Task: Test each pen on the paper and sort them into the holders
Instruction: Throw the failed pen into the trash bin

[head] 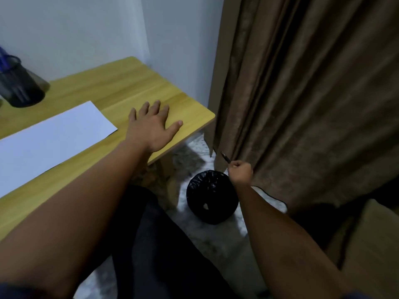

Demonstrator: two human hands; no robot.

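The left hand (151, 126) lies flat on the wooden worktop (121, 87) near its front right corner, fingers straight and spread, palm down, holding nothing. It sits just beside the right end of the white sheet of paper (49, 137), apart from it by a strip of bare wood. The paper runs along the front edge of the worktop toward the left and shows no marks that can be made out.

The right hand (240, 172) is off the worktop, beyond its right edge and lower down, above the floor. Its fingers are curled tight around a dark pen (225, 157), whose end sticks up and to the left out of the fist. The hand is just above the far rim of a round bin lined with a black bag (212, 197) that stands on the pale floor (216, 238) near the worktop's leg. A small pale scrap lies inside the bag.

At the back left of the worktop stands a dark mesh holder (24, 87), blurred, with blue pens (3, 59) rising out of it. No label, brand or writing can be read on anything here.

A brown curtain (302, 93) hangs to the right, just behind the right hand, and a pale wall (86, 29) backs the worktop
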